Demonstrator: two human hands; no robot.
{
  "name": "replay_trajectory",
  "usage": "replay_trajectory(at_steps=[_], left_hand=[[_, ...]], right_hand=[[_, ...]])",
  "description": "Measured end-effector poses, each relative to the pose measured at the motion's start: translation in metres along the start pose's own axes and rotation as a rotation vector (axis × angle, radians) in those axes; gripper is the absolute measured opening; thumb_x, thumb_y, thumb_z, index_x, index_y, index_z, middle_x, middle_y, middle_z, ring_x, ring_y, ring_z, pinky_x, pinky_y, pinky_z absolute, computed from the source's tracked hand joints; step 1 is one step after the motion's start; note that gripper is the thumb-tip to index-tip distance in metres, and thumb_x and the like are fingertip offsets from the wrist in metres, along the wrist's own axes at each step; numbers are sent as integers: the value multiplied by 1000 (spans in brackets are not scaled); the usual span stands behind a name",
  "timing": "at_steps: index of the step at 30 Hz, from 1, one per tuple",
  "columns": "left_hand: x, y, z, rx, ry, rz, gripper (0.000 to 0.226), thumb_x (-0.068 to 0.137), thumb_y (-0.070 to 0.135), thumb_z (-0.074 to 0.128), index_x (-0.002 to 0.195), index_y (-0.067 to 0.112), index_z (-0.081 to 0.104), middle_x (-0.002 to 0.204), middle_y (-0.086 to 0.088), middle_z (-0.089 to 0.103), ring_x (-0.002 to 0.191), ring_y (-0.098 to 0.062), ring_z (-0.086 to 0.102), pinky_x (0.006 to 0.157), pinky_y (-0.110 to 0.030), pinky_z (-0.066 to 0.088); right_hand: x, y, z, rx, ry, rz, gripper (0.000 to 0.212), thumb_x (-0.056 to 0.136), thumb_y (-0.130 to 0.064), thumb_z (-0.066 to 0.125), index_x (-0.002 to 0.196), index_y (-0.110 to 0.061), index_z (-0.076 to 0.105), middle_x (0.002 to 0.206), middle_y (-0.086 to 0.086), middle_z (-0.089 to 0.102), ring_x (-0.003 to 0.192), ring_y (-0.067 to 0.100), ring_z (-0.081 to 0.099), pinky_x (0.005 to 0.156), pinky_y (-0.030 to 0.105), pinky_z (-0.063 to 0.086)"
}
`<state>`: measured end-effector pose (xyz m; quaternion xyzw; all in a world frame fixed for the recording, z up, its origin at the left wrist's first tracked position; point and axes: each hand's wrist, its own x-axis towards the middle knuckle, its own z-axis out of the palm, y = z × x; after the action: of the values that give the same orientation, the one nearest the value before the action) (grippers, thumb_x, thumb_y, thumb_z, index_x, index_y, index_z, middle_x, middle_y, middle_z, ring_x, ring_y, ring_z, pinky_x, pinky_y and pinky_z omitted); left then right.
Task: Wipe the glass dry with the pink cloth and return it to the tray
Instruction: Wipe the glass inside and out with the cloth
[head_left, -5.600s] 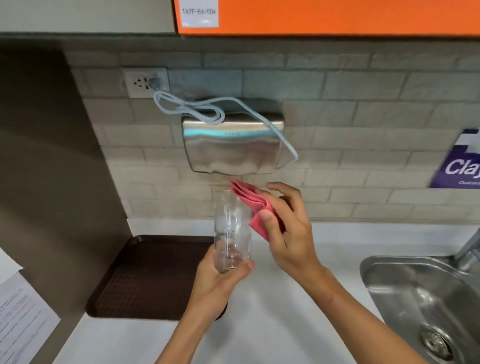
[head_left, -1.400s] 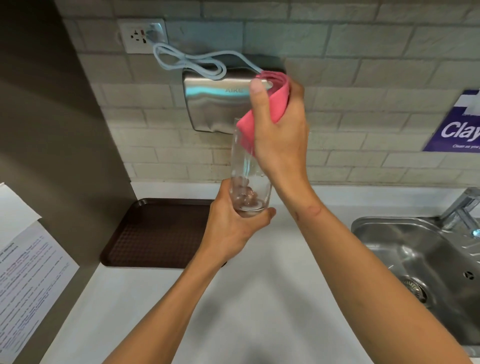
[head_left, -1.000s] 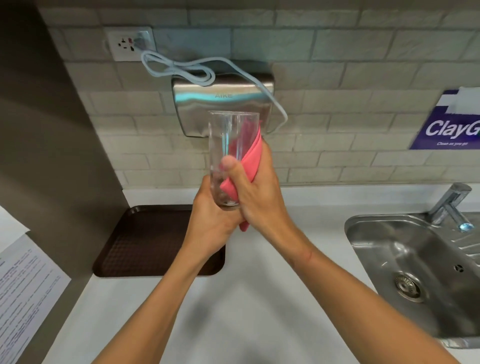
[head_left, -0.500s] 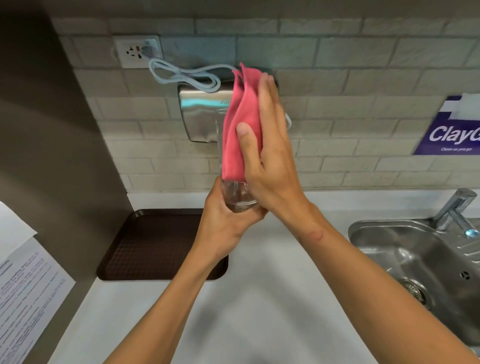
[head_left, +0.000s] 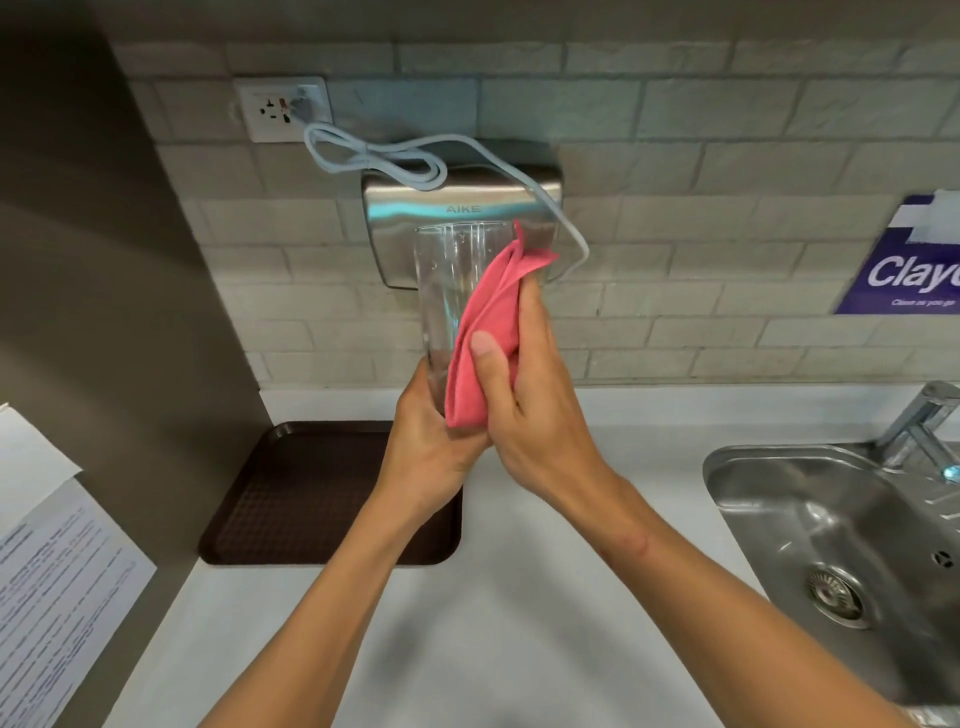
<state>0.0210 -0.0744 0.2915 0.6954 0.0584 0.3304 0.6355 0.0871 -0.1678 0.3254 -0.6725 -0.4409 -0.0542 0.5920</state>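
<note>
A tall clear glass (head_left: 448, 280) stands upright in the air in front of the wall. My left hand (head_left: 431, 449) grips its base from below. My right hand (head_left: 535, 410) presses a folded pink cloth (head_left: 488, 332) against the glass's right outer side, thumb on the cloth's front. The cloth covers the lower right part of the glass. A dark brown tray (head_left: 291, 493) lies on the white counter below and to the left of my hands, with nothing visible on it.
A steel hand dryer (head_left: 462, 200) with a looped white cord (head_left: 374, 158) hangs on the brick wall behind the glass. A steel sink (head_left: 852, 561) and tap (head_left: 919, 421) sit at the right. Printed paper (head_left: 57, 587) hangs on the left wall.
My right hand has slid the cloth down from the glass's rim to its lower right side. The upper part of the glass shows again. My left hand keeps hold of the base.
</note>
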Motion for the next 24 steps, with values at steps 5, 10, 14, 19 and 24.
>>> replay_trajectory(at_steps=[5, 10, 14, 19, 24], left_hand=[[-3, 0, 8, 23, -16, -7, 53, 78, 21, 81, 128, 20, 62, 113, -1, 78, 100, 3, 74, 77, -14, 58], [-6, -9, 8, 25, -50, -44, 62, 68, 33, 91, 121, 13, 63, 103, 2, 82, 96, -13, 79, 80, -30, 64], [-3, -8, 2, -140, -126, -49, 53, 77, 23, 85, 119, -2, 64, 98, -11, 81, 93, -25, 78, 83, -36, 61], [-3, -11, -6, -249, -218, -39, 29, 85, 17, 79, 110, 5, 72, 91, -6, 80, 87, -23, 77, 79, -33, 62], [-4, -9, -10, -130, -172, -6, 58, 78, 20, 86, 132, 19, 65, 122, -1, 79, 116, -19, 75, 90, -27, 60]], right_hand=[[10, -18, -2, -248, 95, -104, 85, 108, -32, 58, 170, -10, 3, 176, 14, 14, 157, 27, 36, 117, 47, 50], [41, -21, -14, 46, 141, -35, 63, 111, -36, 46, 167, -17, 22, 140, 3, 56, 108, -6, 63, 86, 2, 50], [35, -7, -19, 224, -13, 91, 52, 115, -40, 29, 159, -16, 41, 139, 5, 66, 123, 7, 69, 104, 23, 57], [11, 2, -23, 272, -165, 104, 52, 116, -31, 34, 166, -18, 30, 147, 3, 60, 128, 8, 66, 104, 22, 56], [-4, -7, -11, 81, -114, -15, 77, 108, -27, 50, 169, -19, 4, 163, -11, 30, 139, -18, 40, 112, 4, 35]])
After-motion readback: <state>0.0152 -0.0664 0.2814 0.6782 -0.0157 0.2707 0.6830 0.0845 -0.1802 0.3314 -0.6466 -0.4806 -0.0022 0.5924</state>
